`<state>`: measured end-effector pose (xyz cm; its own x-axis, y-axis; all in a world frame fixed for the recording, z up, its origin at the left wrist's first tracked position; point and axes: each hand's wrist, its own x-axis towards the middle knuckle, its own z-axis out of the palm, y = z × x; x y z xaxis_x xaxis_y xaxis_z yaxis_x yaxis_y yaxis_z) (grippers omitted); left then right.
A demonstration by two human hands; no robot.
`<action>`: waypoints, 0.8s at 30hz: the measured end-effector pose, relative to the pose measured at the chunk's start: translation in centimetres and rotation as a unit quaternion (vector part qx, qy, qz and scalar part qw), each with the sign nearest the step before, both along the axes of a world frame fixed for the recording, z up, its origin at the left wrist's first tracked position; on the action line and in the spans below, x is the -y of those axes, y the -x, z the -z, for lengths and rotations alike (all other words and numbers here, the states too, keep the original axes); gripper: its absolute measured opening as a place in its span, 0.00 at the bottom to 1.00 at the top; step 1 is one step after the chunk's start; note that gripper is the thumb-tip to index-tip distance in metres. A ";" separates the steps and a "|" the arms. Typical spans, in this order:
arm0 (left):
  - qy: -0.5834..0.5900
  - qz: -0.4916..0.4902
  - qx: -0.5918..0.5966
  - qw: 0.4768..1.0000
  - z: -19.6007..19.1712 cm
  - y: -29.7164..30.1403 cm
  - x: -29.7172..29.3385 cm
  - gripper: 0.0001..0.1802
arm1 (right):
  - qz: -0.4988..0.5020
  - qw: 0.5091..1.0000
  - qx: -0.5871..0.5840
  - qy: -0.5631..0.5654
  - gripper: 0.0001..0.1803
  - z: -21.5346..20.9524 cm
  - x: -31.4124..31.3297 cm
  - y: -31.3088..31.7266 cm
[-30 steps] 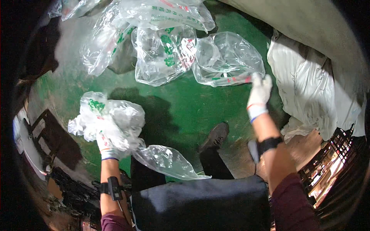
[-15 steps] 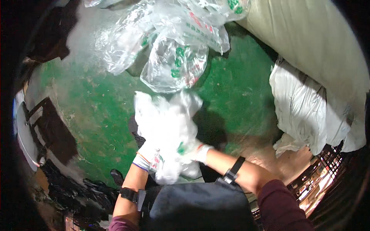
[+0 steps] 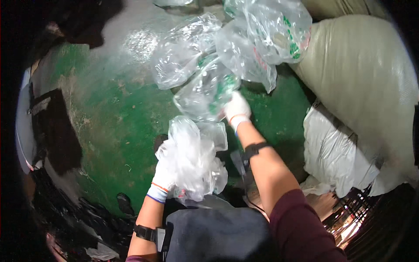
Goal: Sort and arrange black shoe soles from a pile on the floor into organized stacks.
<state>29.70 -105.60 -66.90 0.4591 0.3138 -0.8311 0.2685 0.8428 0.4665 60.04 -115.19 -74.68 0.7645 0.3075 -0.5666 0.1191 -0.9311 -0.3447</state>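
My left hand [image 3: 165,174], in a white knit glove, is closed on a bunch of crumpled translucent plastic bags [image 3: 192,161] in front of my lap. Stretched forward, my gloved right hand [image 3: 238,109] has its fingers curled at the lower right edge of a clear plastic bag [image 3: 198,98] with green print. That bag lies on the green floor, just beyond the bunch. The right fingertips are partly hidden and a little blurred. More clear bags [image 3: 183,54] overlap behind it, one with green and red print [image 3: 279,32].
A large, bulging pale woven sack [image 3: 358,65] stands at the right. Below it lies crumpled white sheeting [image 3: 334,148]. Dark piled material [image 3: 65,205] is at the lower left, and a dark panel-like shape [image 3: 56,131] at the left. The green floor [image 3: 118,148] has worn patches.
My right hand has left the bunch and reached forward to the clear bag on the floor. My left hand still holds the bunch. The whole view has shifted slightly.
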 end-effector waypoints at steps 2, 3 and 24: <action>-0.256 0.632 -0.140 0.718 -4.5 -4.8 -4.1 0.32 | -0.113 0.982 -0.150 -0.005 0.16 -1.4 -0.6 3.7; -0.449 0.550 -0.099 0.697 -5.1 -5.8 -2.3 0.28 | 0.006 0.943 -0.311 -0.119 0.13 -1.0 1.9 3.5; -0.302 0.323 -0.045 0.896 -2.5 7.1 -15.9 0.23 | -0.434 0.895 0.042 0.094 0.15 -4.6 -28.5 3.0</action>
<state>22.56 -89.70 -64.43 0.6471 0.4122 -0.6414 0.6682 0.0984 0.7374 57.06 -86.73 -70.11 0.3269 0.7110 -0.6226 0.8437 -0.5164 -0.1467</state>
